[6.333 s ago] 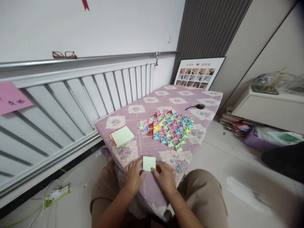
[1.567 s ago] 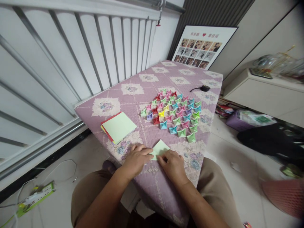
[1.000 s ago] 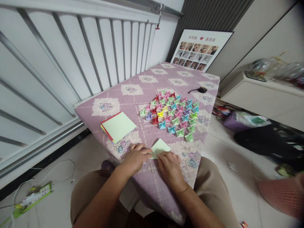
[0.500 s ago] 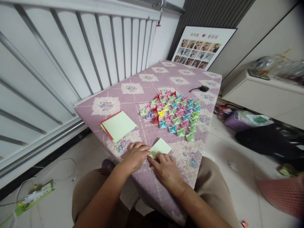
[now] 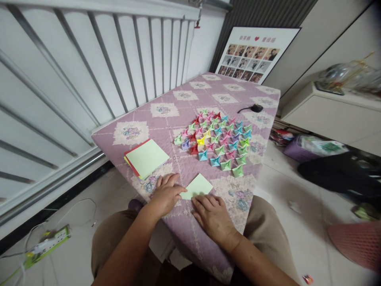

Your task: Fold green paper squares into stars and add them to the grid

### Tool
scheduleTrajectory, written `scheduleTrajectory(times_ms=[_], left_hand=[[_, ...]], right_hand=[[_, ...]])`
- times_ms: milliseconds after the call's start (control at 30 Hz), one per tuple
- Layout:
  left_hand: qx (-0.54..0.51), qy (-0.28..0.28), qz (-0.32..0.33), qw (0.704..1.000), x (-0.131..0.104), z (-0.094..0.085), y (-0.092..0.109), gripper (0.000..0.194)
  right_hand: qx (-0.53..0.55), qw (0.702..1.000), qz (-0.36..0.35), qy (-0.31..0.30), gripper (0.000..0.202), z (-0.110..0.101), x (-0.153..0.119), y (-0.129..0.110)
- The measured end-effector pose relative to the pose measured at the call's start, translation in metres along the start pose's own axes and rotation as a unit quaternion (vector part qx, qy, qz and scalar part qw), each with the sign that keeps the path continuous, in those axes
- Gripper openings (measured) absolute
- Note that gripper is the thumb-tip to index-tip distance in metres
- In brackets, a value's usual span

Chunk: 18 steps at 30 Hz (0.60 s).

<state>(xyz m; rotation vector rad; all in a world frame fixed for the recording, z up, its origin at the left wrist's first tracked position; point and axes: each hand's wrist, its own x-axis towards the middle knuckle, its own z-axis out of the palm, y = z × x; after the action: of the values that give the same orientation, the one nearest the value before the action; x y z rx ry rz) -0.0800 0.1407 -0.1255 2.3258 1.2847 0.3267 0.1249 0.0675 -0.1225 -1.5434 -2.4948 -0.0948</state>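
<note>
A pale green sheet of origami paper (image 5: 199, 186), apparently folded, lies flat on the table near its front edge. At its left corner rests my left hand (image 5: 166, 194), fingers spread and a fingertip touching the paper. My right hand (image 5: 212, 216) lies along the lower edge, palm down with fingers stretched out over the paper. Left of the hands is a stack of square paper sheets (image 5: 147, 158), pale green on top with red and yellow edges showing. Beyond the hands stand rows of small folded paper pieces (image 5: 220, 139) in green, pink, red, yellow, blue and purple.
A purple patterned cloth (image 5: 166, 131) covers the table. A black object with a short cord (image 5: 256, 108) lies at the back right. A white radiator (image 5: 119, 59) runs along the left, and a photo board (image 5: 253, 55) leans behind. A power strip (image 5: 47, 246) sits on the floor.
My left hand has loosened and drawn slightly left, its fingers opening. My right hand has slid right along the paper's lower edge, uncovering more of it.
</note>
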Motion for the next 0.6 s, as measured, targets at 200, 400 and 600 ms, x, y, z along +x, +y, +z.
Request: scheduleTrajectory(times_ms=[200, 400, 600], left_hand=[[-0.008, -0.032, -0.004, 0.999, 0.0, -0.002, -0.004, 0.038], [-0.009, -0.065, -0.005, 0.998, -0.003, -0.01, -0.003, 0.046], [-0.008, -0.095, -0.009, 0.995, -0.001, -0.017, 0.001, 0.05]], right_hand=[[0.007, 1.0, 0.018, 0.017, 0.029, 0.001, -0.009, 0.012], [0.023, 1.0, 0.013, 0.016, 0.027, 0.0, -0.014, 0.018], [0.024, 0.999, 0.003, 0.027, 0.026, -0.002, -0.018, 0.022]])
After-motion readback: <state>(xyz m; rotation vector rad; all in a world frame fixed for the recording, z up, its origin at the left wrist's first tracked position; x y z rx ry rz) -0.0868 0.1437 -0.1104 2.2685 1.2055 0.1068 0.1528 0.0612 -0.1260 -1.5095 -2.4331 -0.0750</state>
